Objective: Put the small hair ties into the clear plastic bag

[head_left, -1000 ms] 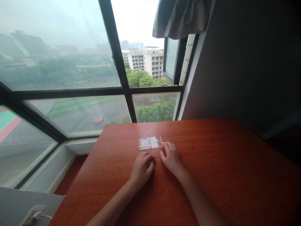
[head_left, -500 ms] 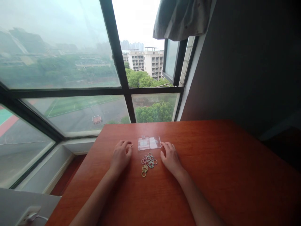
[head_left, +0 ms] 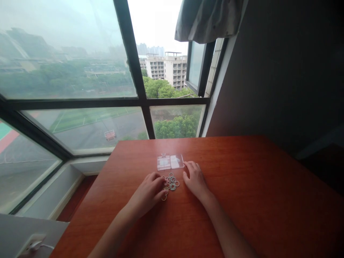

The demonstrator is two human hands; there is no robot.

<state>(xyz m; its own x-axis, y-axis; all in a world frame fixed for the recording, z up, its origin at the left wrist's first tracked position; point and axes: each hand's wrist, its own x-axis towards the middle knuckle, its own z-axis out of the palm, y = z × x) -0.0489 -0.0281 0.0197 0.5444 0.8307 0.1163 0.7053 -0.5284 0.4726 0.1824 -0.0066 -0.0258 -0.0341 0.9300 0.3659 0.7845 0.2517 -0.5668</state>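
A pile of several small coloured rings [head_left: 171, 181] lies on the red-brown wooden table [head_left: 242, 186]. My left hand [head_left: 148, 189] rests at the pile's left edge with its fingers curled together over the nearest rings; whatever they pinch is hidden. My right hand [head_left: 195, 179] lies flat on the table just right of the pile, fingers stretched out and holding nothing. Its fingertips are close to a clear plastic case [head_left: 170, 162] that lies flat just beyond the rings.
The table's far edge meets a large window with dark frames [head_left: 139, 89]. A dark wall [head_left: 282, 71] runs along the right, with a grey curtain [head_left: 206, 19] above. A white socket with a cable [head_left: 32, 245] sits at the lower left.
My left hand lifted off the pile, reached left to a lone ring, then came back to the pile. The lone ring is gone from its spot. My right hand stayed put.
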